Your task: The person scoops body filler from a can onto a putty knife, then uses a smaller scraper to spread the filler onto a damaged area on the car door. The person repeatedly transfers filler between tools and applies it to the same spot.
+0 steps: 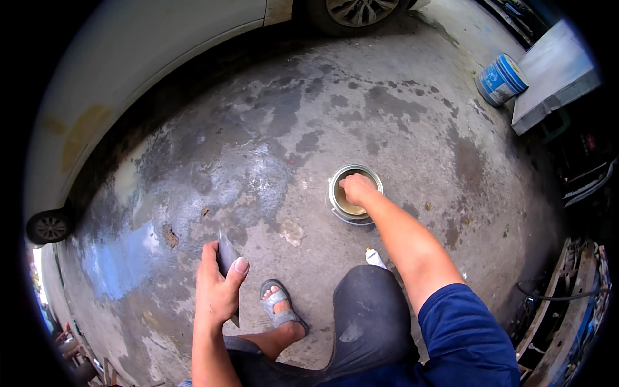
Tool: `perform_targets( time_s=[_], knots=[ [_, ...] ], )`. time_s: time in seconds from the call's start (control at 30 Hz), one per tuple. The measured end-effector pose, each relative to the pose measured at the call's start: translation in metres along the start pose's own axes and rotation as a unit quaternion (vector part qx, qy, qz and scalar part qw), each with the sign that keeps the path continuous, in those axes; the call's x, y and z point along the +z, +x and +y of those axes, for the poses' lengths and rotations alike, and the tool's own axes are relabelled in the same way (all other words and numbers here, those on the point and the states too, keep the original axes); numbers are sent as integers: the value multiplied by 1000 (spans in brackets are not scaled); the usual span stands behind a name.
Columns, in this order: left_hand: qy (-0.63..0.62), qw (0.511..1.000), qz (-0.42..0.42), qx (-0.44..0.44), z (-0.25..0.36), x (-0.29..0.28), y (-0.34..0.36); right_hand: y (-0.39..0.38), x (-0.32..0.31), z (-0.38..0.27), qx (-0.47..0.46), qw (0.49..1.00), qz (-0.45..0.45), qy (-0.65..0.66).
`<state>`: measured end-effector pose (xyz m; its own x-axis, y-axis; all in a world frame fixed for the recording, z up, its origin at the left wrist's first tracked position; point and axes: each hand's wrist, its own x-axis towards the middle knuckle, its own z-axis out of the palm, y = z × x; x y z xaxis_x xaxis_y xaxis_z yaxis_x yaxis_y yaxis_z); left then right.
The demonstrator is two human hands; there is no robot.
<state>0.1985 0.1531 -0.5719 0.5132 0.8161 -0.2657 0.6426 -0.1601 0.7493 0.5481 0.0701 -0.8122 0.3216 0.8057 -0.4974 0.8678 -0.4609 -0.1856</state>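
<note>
My left hand [217, 284] grips a thin, dark grey flat plate [227, 253], tilted so that it shows nearly edge-on, with the thumb along one side. My right hand [357, 188] reaches down into an open round metal can [355, 218] standing on the floor. Its fingers are closed inside the rim, and whatever they hold is hidden. Tan material [349, 205] shows within the can. Between the can and my right knee lies a white tube [374, 257] with an orange-yellow tip, partly covered by the knee.
A light-coloured car [148, 58] with yellowish patches on its body stands at the upper left. At the upper right a blue and white bucket [501, 80] stands beside a pale box-like panel [554, 71]. Long metal parts [554, 309] lie at the right. The concrete floor [400, 142] is stained.
</note>
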Motion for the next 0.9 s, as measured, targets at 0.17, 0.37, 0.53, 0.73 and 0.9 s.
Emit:
perform_targets(
  time_s=[0.17, 0.37, 0.53, 0.73, 0.9],
  knots=[
    [-51, 998, -10, -21, -23, 1, 0, -11, -28, -16, -44, 994, -69, -72],
    [-89, 996, 7, -16, -10, 8, 2, -9, -19, -13, -113, 966, -98, -210],
    [-106, 991, -26, -75, -1, 9, 3, -25, -42, -22, -109, 962, -95, -233],
    [-71, 989, -53, -114, 1, 25, 8, -83, -75, 25, -55, 996, 70, 6],
    [-28, 996, -52, -63, -3, 45, 15, -128, -87, 55, -65, 957, 173, 225]
  ],
)
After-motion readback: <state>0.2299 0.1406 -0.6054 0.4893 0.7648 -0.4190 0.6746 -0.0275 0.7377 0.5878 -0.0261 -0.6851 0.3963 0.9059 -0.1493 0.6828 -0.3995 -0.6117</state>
